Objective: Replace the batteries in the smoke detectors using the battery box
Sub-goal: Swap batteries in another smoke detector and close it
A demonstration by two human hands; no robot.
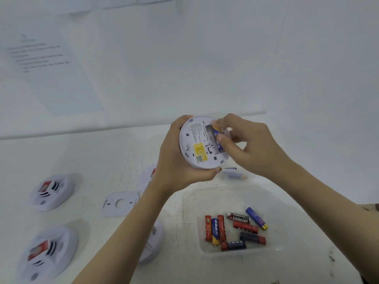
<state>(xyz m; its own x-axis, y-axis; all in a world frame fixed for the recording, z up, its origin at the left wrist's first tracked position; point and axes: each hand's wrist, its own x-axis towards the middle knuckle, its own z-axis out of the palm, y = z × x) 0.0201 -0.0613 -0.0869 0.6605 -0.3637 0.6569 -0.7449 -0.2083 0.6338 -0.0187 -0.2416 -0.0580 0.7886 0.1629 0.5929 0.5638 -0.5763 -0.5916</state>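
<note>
A person's left hand (174, 167) is gripping a round white smoke detector (196, 144) above the table (102, 156), fingers curling round its rim and its back facing the camera. The right hand (250, 144) is pinching a blue battery (217, 133) between thumb and fingertips at the detector's open compartment, beside a yellow label (200, 151). Below the right forearm, near and to the right, the clear battery box (225, 198) is sitting on the table, holding loose red, blue and black batteries (235, 230). Two more detectors (51, 191) (47, 253) are lying face up at the left, a white mounting plate (121, 203) between them and the left forearm. Another detector (153, 242) is showing partly under that forearm. A printed sheet (51, 68) is lying far left, its text blurred.
</note>
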